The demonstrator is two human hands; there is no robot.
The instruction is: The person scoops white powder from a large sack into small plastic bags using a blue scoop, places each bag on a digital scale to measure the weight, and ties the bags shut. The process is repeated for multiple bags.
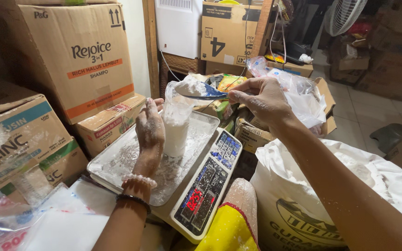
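Cardboard made up the left side: brown printed cartons (66, 56) stacked against the wall, with loose clear plastic bags (29, 214) lying crumpled and glossy in the near left corner. Just right of them sat a weighing scale whose metal tray (112, 162) was dull silver, rectangular with rounded corners, and dusted all over with white powder. On that tray stood a small clear plastic bag (177, 123), upright and partly filled with white flour that packed its lower half into a soft column. The left hand (150, 132), floured across the knuckles and wearing a pale bead bracelet and a dark band at the wrist, was curled around the bag's left side, fingers closed on the thin plastic to keep its mouth open. Below the tray, the scale's keypad and display panel (209, 183) sloped toward the camera, its red digits lit. Above the bag's mouth hovered a blue scoop (200, 90), heaped with lumpy white flour. The right hand (264, 100) gripped the scoop's handle in a closed pinch, thumb against fingers. Behind it lay more crumpled clear plastic (298, 95) on open cartons. At the lower right stood a large woven sack (298, 214), its white liner folded back around a mound of fine flour.
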